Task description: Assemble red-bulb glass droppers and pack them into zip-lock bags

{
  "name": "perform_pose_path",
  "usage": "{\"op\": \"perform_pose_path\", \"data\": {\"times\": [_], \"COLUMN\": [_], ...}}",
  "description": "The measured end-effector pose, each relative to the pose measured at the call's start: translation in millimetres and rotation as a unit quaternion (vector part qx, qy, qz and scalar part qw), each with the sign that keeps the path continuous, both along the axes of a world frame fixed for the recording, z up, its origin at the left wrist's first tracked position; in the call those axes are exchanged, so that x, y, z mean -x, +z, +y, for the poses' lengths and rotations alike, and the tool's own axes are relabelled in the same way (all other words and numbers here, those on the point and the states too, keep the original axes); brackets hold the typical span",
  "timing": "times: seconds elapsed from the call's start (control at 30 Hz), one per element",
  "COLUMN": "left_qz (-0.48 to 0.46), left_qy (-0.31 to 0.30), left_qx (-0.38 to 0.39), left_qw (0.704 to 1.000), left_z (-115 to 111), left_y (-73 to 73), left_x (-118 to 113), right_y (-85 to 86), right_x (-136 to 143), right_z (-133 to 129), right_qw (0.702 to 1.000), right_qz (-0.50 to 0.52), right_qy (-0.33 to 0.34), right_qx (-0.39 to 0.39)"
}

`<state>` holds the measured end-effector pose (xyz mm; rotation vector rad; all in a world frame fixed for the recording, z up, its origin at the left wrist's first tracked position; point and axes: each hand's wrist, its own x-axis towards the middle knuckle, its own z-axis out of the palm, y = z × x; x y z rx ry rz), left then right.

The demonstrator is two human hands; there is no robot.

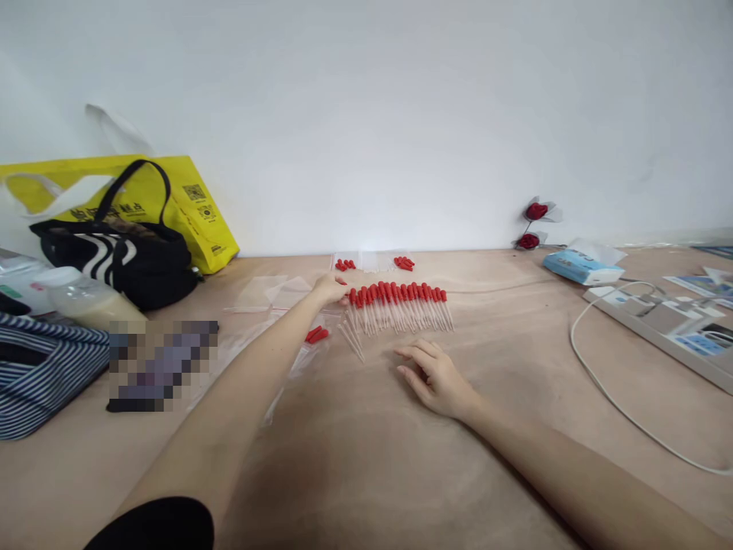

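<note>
Across the table lies a row of thin clear droppers [401, 309] with red rubber bulbs, their tips toward me. My left hand [330, 289] reaches to the row's left end, its fingers closed around the red bulb of a dropper there; the fingertips are partly hidden. Below that end rest a few bare clear tubes [351, 341] without bulbs. Loose red bulbs [316, 334] sit on a clear plastic bag [301, 360] beside my left forearm. My right hand [432, 374] rests on the table in front of the row, fingers curved and apart, holding nothing.
Behind the row, more red bulbs [404, 263] lie on clear bags by the wall. Left are a yellow bag [209, 221], a black bag [163, 263], a bottle [92, 298] and a striped bag [51, 374]. Right are tissues [581, 266], a power strip [647, 325] and a white cable [595, 382].
</note>
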<state>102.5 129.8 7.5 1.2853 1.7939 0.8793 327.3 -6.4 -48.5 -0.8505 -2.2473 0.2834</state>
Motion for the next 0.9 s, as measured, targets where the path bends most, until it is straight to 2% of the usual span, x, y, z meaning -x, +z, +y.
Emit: {"op": "perform_pose_path", "data": {"times": [0.33, 0.47, 0.6, 0.73, 0.9], "left_qz": [0.047, 0.049, 0.068, 0.127, 0.205], "left_qy": [-0.041, -0.053, -0.051, -0.056, -0.107], "left_qx": [0.048, 0.034, -0.016, -0.095, -0.153], "left_qw": [0.997, 0.997, 0.996, 0.986, 0.961], "left_z": [2.0, -1.6, -7.6, -25.5, -69.4], "left_y": [-11.9, -13.0, -11.2, -4.1, 1.4], "left_x": [1.0, 7.4, 18.0, 32.6, 53.7], "right_y": [1.1, 1.3, 2.6, 7.9, 19.2], "right_x": [-0.3, 0.1, 3.4, 16.4, 56.3], "right_z": [0.2, 0.4, -0.2, 1.0, 14.2], "right_qw": [1.0, 1.0, 0.999, 0.996, 0.973], "right_qz": [-0.004, -0.022, -0.048, -0.063, -0.066], "right_qy": [0.015, 0.016, 0.011, -0.054, -0.179], "right_qx": [0.009, 0.002, 0.0, 0.028, 0.132]}}
